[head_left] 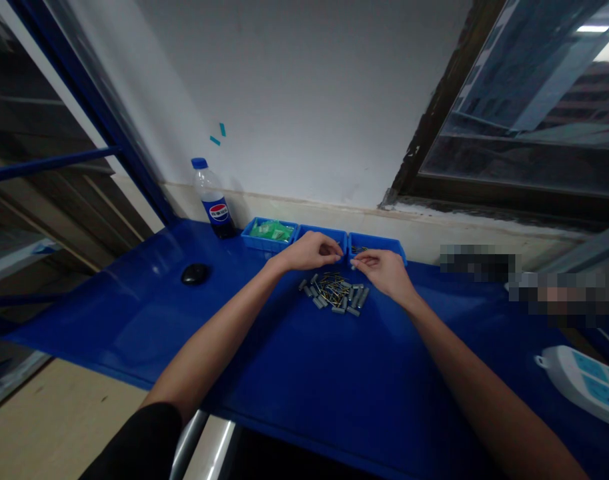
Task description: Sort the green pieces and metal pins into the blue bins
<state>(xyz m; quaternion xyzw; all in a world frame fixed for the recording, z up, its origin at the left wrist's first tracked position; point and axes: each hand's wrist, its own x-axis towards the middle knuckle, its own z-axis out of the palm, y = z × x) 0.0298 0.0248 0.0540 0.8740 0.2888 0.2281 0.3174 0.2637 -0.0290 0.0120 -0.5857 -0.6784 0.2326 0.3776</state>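
My left hand (318, 251) is over the front of the middle blue bin (329, 235), its thumb and fingers curled together; whatever is in them is hidden. In front of the right blue bin (384, 243), my right hand (383, 271) pinches with thumb and forefinger. A small pale bit shows at its fingertips, too small to name. Below and between both hands lies a pile of brass-coloured screws (333, 289), ringed by grey plastic wall plugs (355, 311). Several thin metal pieces (359, 249) show inside the right bin. My left hand hides part of the middle bin.
Green packets (273, 231) fill the left blue bin (264, 244). A cola bottle (217, 203) stands beside it against the wall. A black mouse-like object (195, 274) lies on the blue table (304, 380). A white power strip (584, 383) is at the right edge.
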